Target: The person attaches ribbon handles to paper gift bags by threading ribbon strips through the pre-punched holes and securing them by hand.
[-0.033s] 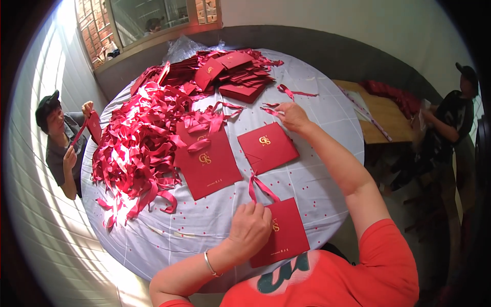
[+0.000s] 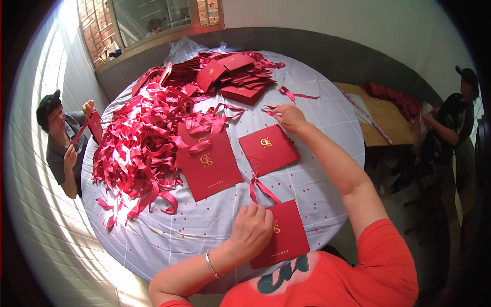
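Note:
A flat red paper bag [image 2: 286, 230] with a gold emblem lies close in front of me, a pink-red ribbon handle [image 2: 265, 189] looping from its top edge. Closed over the bag's upper left corner is my left hand [image 2: 251, 227]; its fingertips are partly hidden. My right hand [image 2: 290, 118] reaches across the table and pinches a short red ribbon [image 2: 269, 111] near its end. Just below that hand rests another red bag [image 2: 268, 149]. Left of it lies a larger red bag [image 2: 215, 169], its top overlapped by loose ribbons.
A big heap of red ribbons [image 2: 138, 138] covers the left of the round table [image 2: 327, 128], with stacked red bags [image 2: 240, 82] behind. One ribbon [image 2: 296, 94] lies apart. A person [image 2: 64, 138] at left holds a red bag; another [image 2: 455, 117] stands right, past a wooden table [image 2: 378, 128].

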The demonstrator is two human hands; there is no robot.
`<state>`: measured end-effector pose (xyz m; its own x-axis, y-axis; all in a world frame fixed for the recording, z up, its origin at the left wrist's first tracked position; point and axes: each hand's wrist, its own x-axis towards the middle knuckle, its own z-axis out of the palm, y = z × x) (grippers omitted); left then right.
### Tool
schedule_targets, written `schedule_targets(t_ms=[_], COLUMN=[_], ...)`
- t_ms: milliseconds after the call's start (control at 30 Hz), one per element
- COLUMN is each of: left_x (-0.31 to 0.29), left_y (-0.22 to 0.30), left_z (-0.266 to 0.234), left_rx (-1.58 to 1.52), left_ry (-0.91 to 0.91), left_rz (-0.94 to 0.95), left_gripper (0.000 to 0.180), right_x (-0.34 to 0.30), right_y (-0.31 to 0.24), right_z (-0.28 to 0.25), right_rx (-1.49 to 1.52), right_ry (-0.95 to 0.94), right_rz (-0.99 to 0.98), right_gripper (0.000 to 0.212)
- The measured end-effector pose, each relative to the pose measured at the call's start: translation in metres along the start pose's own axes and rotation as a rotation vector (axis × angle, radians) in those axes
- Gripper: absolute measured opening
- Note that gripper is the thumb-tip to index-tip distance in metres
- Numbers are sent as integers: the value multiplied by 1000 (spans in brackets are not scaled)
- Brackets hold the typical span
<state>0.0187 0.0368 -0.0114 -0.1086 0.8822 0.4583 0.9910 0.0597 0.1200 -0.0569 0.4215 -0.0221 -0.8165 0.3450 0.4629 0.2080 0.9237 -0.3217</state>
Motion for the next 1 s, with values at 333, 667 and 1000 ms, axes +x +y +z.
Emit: schedule_targets(t_ms=[333,667,1000], left_x=[-5,8,12], left_y=[5,-15,-13], left_z=[-1,-2,7], left_rx=[-79,-470,-690], left_ry=[1,16,-55], left_rz=[18,-104,-282], left_gripper=[11,31,22], right_x=[35,-78,-235], right_y=[-2,-91,-146], right_z=[57,-67,-114], right_rx=[-327,418,294], right_ry=[10,19,-32], right_rz=[169,26,-168], right_gripper=[20,13,15])
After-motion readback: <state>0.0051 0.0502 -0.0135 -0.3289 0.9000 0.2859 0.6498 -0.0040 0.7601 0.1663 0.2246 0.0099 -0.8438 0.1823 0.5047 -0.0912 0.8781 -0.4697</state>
